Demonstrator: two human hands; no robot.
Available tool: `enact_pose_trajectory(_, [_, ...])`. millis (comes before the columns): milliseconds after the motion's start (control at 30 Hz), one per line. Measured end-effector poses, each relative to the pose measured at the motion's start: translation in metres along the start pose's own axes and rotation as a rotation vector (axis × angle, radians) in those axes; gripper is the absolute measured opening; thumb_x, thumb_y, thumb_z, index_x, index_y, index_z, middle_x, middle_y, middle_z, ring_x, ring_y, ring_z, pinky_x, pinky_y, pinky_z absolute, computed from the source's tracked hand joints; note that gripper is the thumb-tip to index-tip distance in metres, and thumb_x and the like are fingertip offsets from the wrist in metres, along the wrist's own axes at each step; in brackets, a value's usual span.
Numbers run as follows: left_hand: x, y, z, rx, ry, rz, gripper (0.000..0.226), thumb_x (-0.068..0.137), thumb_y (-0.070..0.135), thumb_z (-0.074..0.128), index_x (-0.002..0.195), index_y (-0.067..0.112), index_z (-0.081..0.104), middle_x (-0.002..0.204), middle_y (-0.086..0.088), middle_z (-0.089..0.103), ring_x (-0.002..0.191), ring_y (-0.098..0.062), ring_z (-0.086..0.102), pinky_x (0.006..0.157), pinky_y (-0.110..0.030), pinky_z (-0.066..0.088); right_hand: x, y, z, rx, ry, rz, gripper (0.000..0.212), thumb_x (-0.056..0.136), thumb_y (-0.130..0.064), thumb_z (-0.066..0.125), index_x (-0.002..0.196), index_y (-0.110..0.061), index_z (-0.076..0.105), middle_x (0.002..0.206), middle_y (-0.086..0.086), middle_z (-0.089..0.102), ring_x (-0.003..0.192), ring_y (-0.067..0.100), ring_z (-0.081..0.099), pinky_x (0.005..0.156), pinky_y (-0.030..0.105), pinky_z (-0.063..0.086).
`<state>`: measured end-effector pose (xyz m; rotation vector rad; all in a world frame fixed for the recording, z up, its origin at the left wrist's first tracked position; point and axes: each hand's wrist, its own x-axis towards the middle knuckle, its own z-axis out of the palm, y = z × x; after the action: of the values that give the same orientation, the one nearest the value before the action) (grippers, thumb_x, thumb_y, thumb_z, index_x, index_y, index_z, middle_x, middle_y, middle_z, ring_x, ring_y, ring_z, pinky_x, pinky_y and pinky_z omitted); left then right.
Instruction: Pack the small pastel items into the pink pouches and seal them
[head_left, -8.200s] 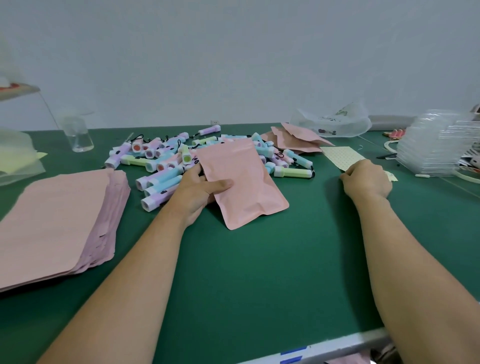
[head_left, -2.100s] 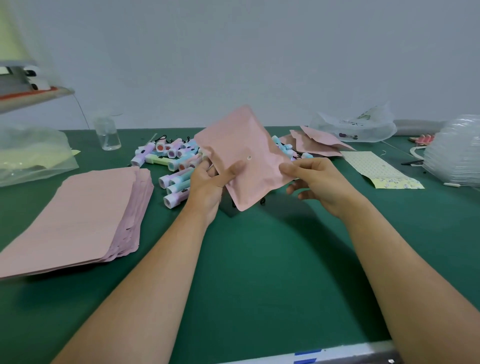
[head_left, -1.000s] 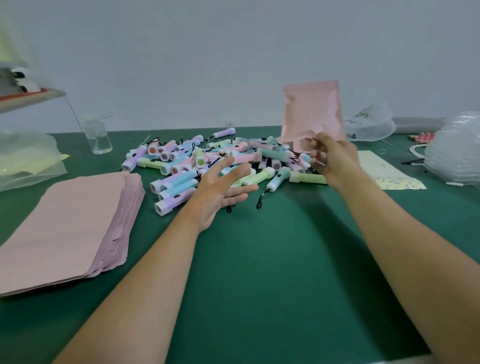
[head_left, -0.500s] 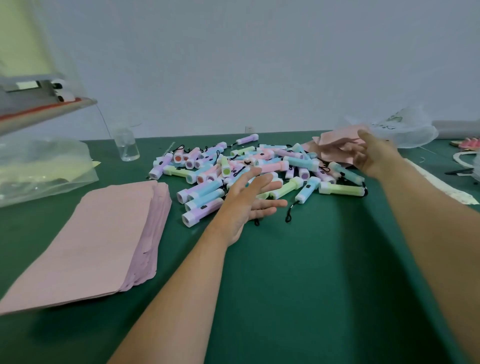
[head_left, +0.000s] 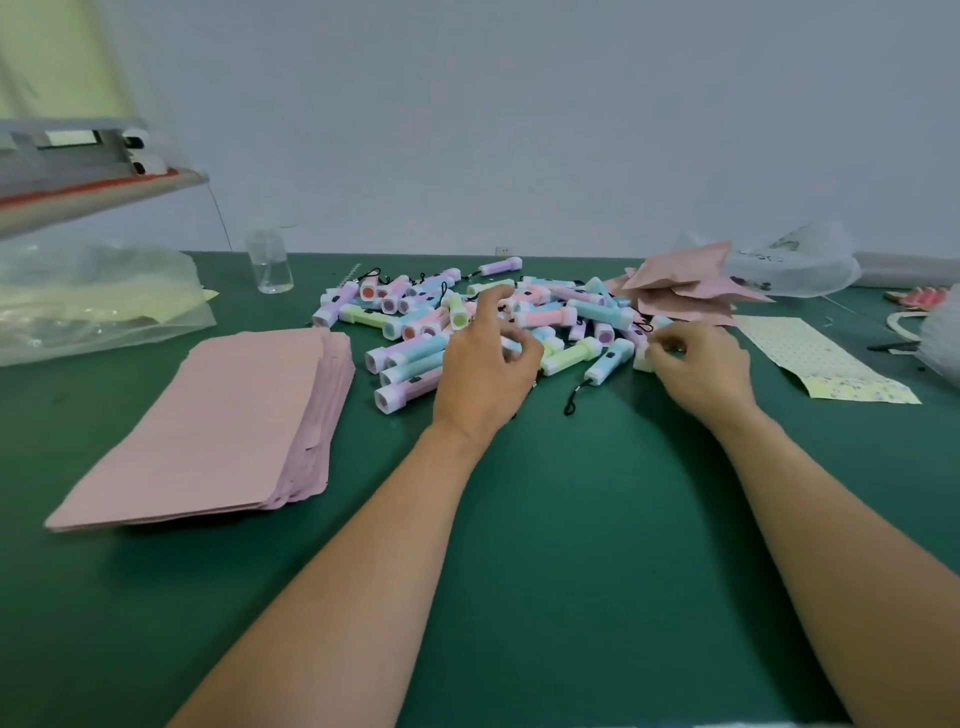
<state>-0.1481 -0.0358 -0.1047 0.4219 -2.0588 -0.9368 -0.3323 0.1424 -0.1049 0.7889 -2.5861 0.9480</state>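
Note:
A heap of small pastel flashlights (head_left: 483, 317) in lilac, blue, pink and green lies at the middle of the green table (head_left: 571, 545). My left hand (head_left: 485, 371) reaches into the near side of the heap, its fingers curled round a pale blue flashlight (head_left: 511, 344). My right hand (head_left: 698, 366) is at the heap's right edge and pinches a pale green flashlight (head_left: 643, 359). A thick stack of flat, empty pink pouches (head_left: 218, 421) lies to the left. Several filled pink pouches (head_left: 685, 288) are piled at the back right.
A dotted sticker sheet (head_left: 818, 358) lies right of my right hand. A clear cup (head_left: 270, 265) stands at the back. A crumpled plastic bag (head_left: 88, 299) and a machine's shelf (head_left: 88, 179) are at the far left, another clear bag (head_left: 795, 265) at the back right.
My right hand dropped the filled pouch on the back-right pile and came back to the heap's right edge. My left hand, open above the heap before, has closed its fingers into it.

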Motion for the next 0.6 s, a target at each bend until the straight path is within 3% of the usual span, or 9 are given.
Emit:
enact_pose_trajectory(100, [0.007,0.014,-0.012,0.491,0.095,0.1,0.07,0.096,0.04,0.062,0.156,0.015,0.034,0.133,-0.006,0.061,0.119,-0.028,0.061,0.099,-0.046,0.051,-0.015,0.009,0.001,-0.081,-0.122,0.033,0.04,0.09,-0.016,0.059,0.129,-0.024,0.067,0.132,0.005,0.061,0.122,0.033,0.054,0.102,0.048,0.043])
enact_pose_trajectory(167, [0.022,0.023,-0.04,0.743,0.056,-0.136,0.096,0.093,0.058,0.062,0.163,0.01,0.018,0.161,-0.019,0.036,0.152,-0.039,0.032,0.122,-0.06,0.024,-0.022,0.011,0.0,-0.051,-0.15,0.059,0.049,0.091,-0.013,0.056,0.138,-0.024,0.06,0.143,0.009,0.053,0.131,0.034,0.048,0.107,0.05,0.043])
enact_pose_trajectory(233, [0.038,0.023,-0.082,0.749,0.02,-0.408,0.112,0.092,0.063,0.065,0.166,0.008,0.003,0.171,-0.025,0.014,0.16,-0.043,0.009,0.122,-0.071,0.003,-0.026,0.011,0.0,-0.097,-0.148,0.054,0.051,0.093,-0.012,0.053,0.142,-0.023,0.056,0.146,0.012,0.05,0.133,0.035,0.044,0.108,0.049,0.041])
enact_pose_trajectory(300, [0.044,0.016,-0.127,0.568,-0.005,-0.602,0.116,0.091,0.054,0.075,0.166,0.006,0.002,0.172,-0.024,0.015,0.159,-0.044,0.013,0.124,-0.072,0.008,-0.028,0.008,-0.002,-0.135,-0.146,0.071,0.05,0.094,-0.011,0.051,0.142,-0.023,0.056,0.14,0.013,0.056,0.129,0.037,0.048,0.105,0.049,0.043])
enact_pose_trajectory(367, [0.035,0.013,-0.16,0.531,-0.097,-0.683,0.114,0.085,0.048,0.085,0.163,0.001,0.016,0.168,-0.024,0.028,0.153,-0.047,0.028,0.122,-0.062,0.027,-0.027,0.005,-0.005,-0.132,-0.152,0.108,0.049,0.094,-0.01,0.051,0.14,-0.026,0.058,0.134,0.011,0.062,0.126,0.036,0.051,0.105,0.048,0.043])
enact_pose_trajectory(433, [0.021,0.015,-0.173,0.6,-0.215,-0.729,0.107,0.08,0.04,0.091,0.158,-0.001,0.03,0.164,-0.024,0.036,0.147,-0.046,0.038,0.106,-0.053,0.04,-0.026,0.002,-0.006,-0.142,-0.15,0.119,0.048,0.095,-0.01,0.051,0.14,-0.027,0.059,0.132,0.01,0.064,0.126,0.035,0.052,0.104,0.047,0.043])
enact_pose_trajectory(500, [0.013,0.014,-0.172,0.707,-0.351,-0.763,0.094,0.079,0.029,0.093,0.152,-0.001,0.041,0.159,-0.021,0.044,0.137,-0.043,0.047,0.091,-0.046,0.039,-0.027,0.002,-0.005,-0.148,-0.138,0.104,0.047,0.097,-0.011,0.051,0.14,-0.027,0.06,0.131,0.011,0.065,0.125,0.036,0.054,0.104,0.047,0.045])
enact_pose_trajectory(600, [0.013,0.01,-0.17,0.77,-0.42,-0.764,0.078,0.079,0.01,0.09,0.143,-0.002,0.047,0.149,-0.023,0.05,0.115,-0.041,0.051,0.086,-0.045,0.042,-0.028,0.003,-0.006,-0.098,-0.121,0.101,0.042,0.099,-0.012,0.053,0.137,-0.026,0.062,0.129,0.011,0.067,0.118,0.036,0.059,0.1,0.047,0.05])
